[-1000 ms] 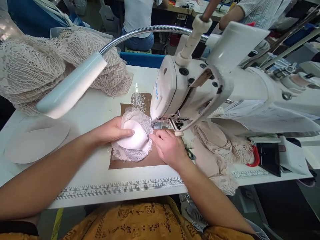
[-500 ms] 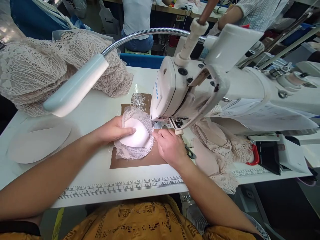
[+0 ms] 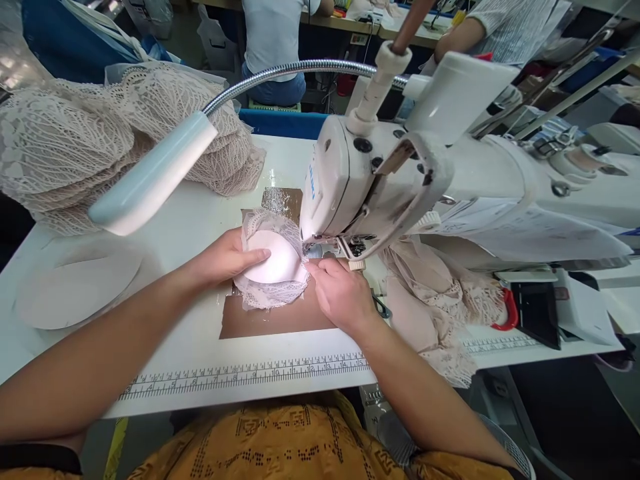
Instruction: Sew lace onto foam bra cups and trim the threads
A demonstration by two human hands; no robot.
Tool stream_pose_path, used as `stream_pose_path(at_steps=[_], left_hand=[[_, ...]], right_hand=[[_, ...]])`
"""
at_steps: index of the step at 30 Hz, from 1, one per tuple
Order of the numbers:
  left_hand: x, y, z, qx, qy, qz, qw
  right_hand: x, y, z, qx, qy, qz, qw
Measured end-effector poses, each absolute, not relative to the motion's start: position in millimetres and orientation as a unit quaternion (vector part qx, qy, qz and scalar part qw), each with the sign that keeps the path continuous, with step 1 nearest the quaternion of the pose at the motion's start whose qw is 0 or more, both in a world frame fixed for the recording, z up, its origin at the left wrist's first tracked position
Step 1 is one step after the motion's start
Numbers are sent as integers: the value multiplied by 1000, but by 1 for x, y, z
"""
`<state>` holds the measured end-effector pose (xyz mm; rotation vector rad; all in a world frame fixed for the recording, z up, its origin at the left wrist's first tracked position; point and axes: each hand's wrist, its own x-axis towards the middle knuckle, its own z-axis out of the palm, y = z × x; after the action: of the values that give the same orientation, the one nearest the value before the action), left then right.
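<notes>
Just left of the sewing machine (image 3: 330, 177), a smooth white cup (image 3: 274, 262) in ruffled pale lace (image 3: 267, 297) is clamped by the left hand (image 3: 230, 255); the right hand (image 3: 345, 293) touches the lace, its pinch unclear. Behind the machine, an apparent blue bin (image 3: 290, 125) hides its contents.

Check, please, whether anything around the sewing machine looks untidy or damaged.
Mainly the beige lace fabric at right looks untidy: it lies crumpled and droops over the front edge of the table, whereas the lace pile at left sits in layers. No damage is evident.
</notes>
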<state>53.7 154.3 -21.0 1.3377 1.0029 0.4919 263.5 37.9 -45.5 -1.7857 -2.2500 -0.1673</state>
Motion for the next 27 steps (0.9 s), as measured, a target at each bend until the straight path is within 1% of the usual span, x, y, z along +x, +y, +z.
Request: stream_pose_path(at_steps=[5, 11, 15, 19, 22, 27], left_hand=[[52, 158, -24, 587, 438, 218, 645], [51, 163, -30, 564, 441, 266, 645], [51, 165, -33, 559, 437, 299, 638], [50, 166, -33, 560, 442, 304, 631], [50, 165, -33, 560, 439, 305, 634], [49, 164, -34, 563, 429, 303, 638]], right_hand=[[263, 39, -47, -604, -783, -57, 136], [262, 42, -48, -613, -776, -53, 139], [264, 40, -47, -610, -777, -29, 154], [266, 39, -46, -585, -792, -31, 173], [265, 39, -45, -575, -801, -44, 164], [263, 38, -45, -568, -812, -79, 113]])
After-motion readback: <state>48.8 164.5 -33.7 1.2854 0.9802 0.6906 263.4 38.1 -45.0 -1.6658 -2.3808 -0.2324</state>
